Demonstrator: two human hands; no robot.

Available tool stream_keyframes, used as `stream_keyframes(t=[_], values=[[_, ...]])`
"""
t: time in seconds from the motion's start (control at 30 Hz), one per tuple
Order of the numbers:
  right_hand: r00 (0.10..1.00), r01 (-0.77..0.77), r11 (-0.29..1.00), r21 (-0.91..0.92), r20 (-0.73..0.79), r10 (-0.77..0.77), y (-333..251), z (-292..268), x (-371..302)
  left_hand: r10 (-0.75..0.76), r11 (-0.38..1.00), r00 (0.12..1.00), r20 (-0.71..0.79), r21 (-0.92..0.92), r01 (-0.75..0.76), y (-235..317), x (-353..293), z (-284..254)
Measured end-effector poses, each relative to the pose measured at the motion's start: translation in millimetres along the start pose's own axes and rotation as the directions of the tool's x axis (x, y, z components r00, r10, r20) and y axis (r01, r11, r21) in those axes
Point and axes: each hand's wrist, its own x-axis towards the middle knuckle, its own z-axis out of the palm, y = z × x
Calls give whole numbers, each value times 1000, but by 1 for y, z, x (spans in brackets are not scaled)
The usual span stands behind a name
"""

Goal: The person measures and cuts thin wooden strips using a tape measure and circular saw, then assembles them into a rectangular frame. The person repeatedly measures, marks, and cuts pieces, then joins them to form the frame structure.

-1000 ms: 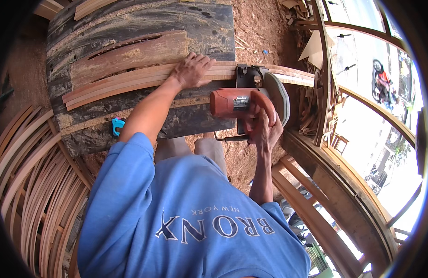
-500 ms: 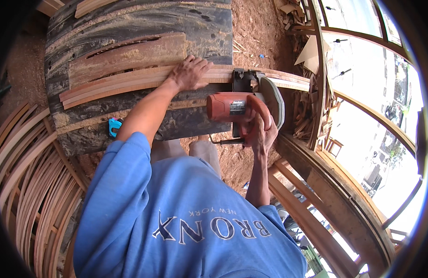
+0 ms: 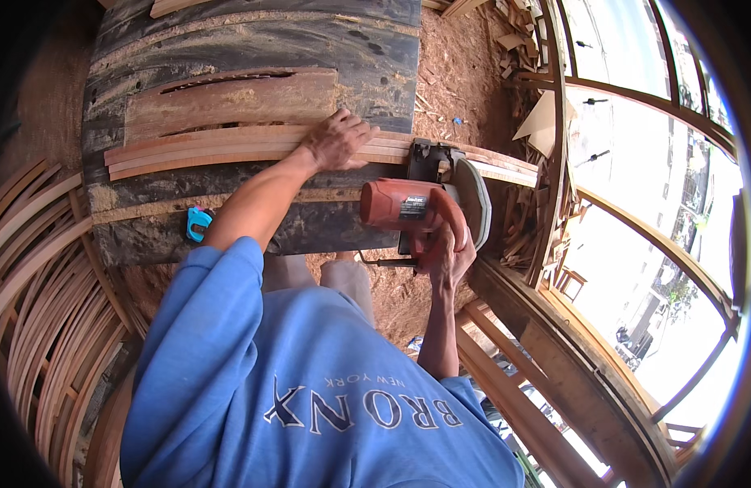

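Note:
Several long, slightly curved wooden strips [image 3: 213,150] lie side by side across a dark, dusty worktable [image 3: 261,39], their right ends reaching past its edge. My left hand [image 3: 335,143] presses down on them, fingers curled over the far side. To its right, a red circular saw [image 3: 388,203] sits with its black base plate on the strips, near the table's right edge. My right hand [image 3: 450,259] is wrapped round the saw's rear handle. A grey guard covers the blade, so its contact with the wood is hidden.
A brown slotted board [image 3: 237,99] lies just beyond the strips. Near the table's front edge is a small turquoise tool [image 3: 198,224]. Curved strips [image 3: 54,325] are stacked at the left; offcuts [image 3: 518,220] pile up at the right. Sawdust covers the ground [image 3: 453,89].
The whole view has tilted a little, shifting the table and strips in the picture. Both hands keep their holds, and the saw stays near the table's right edge.

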Motion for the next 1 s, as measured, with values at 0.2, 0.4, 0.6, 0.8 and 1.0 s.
stream_keyframes(t=[0.2,0.4,0.6,0.8,1.0], values=[[991,136,988,77,10,-137,-3,9,4,7,999,1000,-17,-51,-7,0,-1,0],[998,65,996,54,11,-65,-13,10,3,2,998,999,-37,-63,-4,0,-2,3],[995,89,995,54,-52,-86,1,7,3,-4,999,1000,2,-51,4,1,-1,5],[992,111,994,-5,-66,-111,13,5,11,8,999,1000,-8,-51,-8,0,-1,3],[991,116,993,12,-67,-115,23,5,17,-5,997,1000,4,-77,5,0,0,-1]])
